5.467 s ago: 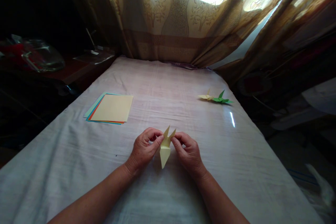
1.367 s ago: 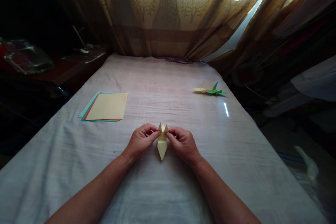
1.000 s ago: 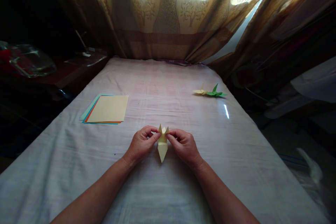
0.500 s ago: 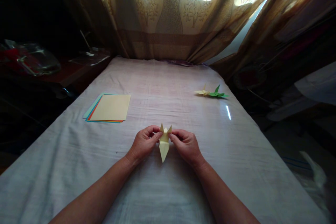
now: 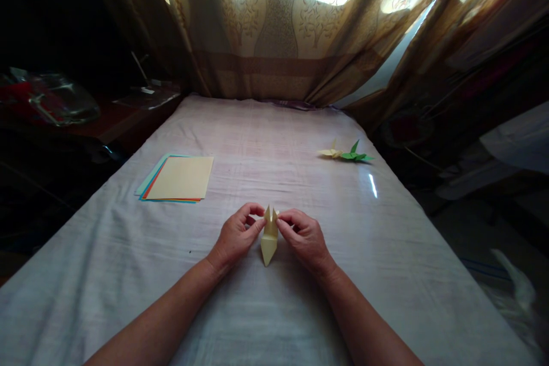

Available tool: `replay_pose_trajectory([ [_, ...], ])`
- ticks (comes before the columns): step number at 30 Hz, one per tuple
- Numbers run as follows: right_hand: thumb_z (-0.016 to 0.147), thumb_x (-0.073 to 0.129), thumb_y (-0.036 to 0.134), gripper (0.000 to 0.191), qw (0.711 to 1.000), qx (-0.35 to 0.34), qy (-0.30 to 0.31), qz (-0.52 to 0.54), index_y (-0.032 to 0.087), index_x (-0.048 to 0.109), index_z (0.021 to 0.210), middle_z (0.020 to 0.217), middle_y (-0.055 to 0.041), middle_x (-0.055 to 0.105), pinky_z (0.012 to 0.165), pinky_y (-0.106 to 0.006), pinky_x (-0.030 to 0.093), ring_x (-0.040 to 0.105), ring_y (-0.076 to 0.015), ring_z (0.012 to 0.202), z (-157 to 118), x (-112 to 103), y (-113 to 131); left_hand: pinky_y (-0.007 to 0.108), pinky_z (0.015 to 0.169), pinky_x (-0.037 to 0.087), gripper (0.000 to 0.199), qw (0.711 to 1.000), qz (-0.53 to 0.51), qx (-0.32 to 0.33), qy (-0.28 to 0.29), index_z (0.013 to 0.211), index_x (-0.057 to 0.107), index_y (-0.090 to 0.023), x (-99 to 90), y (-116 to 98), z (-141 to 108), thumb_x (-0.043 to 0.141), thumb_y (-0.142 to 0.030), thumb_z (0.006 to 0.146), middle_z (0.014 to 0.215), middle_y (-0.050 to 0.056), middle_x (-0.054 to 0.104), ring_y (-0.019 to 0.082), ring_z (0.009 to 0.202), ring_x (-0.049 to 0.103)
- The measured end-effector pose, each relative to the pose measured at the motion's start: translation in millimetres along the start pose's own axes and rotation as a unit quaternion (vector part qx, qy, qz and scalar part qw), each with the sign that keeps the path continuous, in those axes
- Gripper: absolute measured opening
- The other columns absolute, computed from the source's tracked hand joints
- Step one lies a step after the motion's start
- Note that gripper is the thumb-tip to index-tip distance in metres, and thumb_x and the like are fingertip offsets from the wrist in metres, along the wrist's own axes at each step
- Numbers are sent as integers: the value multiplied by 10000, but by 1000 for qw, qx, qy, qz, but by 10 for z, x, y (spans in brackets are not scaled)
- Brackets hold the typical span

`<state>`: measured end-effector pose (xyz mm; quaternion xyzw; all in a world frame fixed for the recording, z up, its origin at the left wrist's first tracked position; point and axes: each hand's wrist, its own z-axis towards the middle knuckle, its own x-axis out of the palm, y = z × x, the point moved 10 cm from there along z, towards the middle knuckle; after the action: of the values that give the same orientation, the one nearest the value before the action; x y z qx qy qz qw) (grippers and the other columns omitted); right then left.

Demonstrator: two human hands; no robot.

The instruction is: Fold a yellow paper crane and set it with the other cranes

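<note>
Folded paper piece (image 5: 268,249) front & ctr, btwn both hands: pale yellow, smooth, crisp-edged, one broad flap pointing twd the person, 2 narrow spikes up at the far end. L hand (image 5: 235,235): grip pinched, thumb & finger clamped on the L spike. R hand (image 5: 306,237) mirrors it, grip clamped on the R spike. Fingertips block the spikes' outer edges. Count's on: 1 piece in hand; 2 folded figures farther off, R side, i.e. 1 yellow figure (image 5: 331,153) & 1 green figure (image 5: 355,156), thin pointed parts sticking up, side by side. Over L, 1 stack of sq. paper sheets (image 5: 180,178), flat, cream on top, orange, blue & pale green edges peeking out; exact no. can't be told. Figures & sheets lie on a pale, lightly wrinkled cloth (image 5: 257,320). Beyond hangs a tan patterned curtain (image 5: 266,34); far L, a clear container (image 5: 71,100), blurry in the dark.
</note>
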<state>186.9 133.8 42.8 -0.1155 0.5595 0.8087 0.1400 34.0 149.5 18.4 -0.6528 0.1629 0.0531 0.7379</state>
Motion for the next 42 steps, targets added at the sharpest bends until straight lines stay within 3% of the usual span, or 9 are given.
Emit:
replay_pose_trajectory([
  [3,834,587,253,166,999,4,-27,-40,207,690,712,676,-5,669,552,-230,456,575,-124,577,-8,-38,2,208,591,473,133,990,84,77,-81,925,617,-207,-138,-226,-71,623,-303,834,893,10,635,113,679,587],
  [6,854,580,236,161,995,-28,-41,-91,213,689,737,691,-12,670,584,-238,458,580,-128,593,-33,-46,118,206,616,486,104,985,107,126,-57,909,649,-211,-68,-373,-121,588,-289,877,876,18,654,113,691,593],
  [13,916,541,225,190,966,-112,0,-232,231,722,858,788,-50,700,712,-269,472,637,-172,748,-133,146,388,207,620,501,174,993,65,84,-59,916,701,-205,-87,-263,-75,628,-348,848,856,18,699,107,633,594],
  [25,855,594,246,143,999,1,29,-21,227,736,846,787,-31,723,638,-244,507,643,-146,690,-64,111,57,223,557,522,311,998,-55,-11,-18,980,758,-181,-39,-27,-16,677,-412,788,939,61,745,106,565,601],
  [28,860,587,259,158,999,9,28,-16,217,738,835,780,-35,727,659,-249,512,656,-154,713,-63,124,25,240,629,542,292,999,-31,17,-9,998,758,-193,-41,-73,-7,658,-393,810,967,64,742,128,645,638],
  [33,865,578,270,152,998,1,5,-58,219,719,887,814,-30,737,624,-241,502,648,-141,653,-73,98,53,268,813,531,251,991,52,123,3,1072,732,-233,-22,-308,-55,577,-260,878,982,55,730,175,915,668],
  [42,849,554,236,146,996,3,-3,-94,210,696,825,750,-10,716,608,-216,470,621,-123,606,-69,77,75,232,733,527,372,953,241,184,10,1247,625,-199,121,-433,-157,501,-193,896,978,52,678,139,781,650],
])
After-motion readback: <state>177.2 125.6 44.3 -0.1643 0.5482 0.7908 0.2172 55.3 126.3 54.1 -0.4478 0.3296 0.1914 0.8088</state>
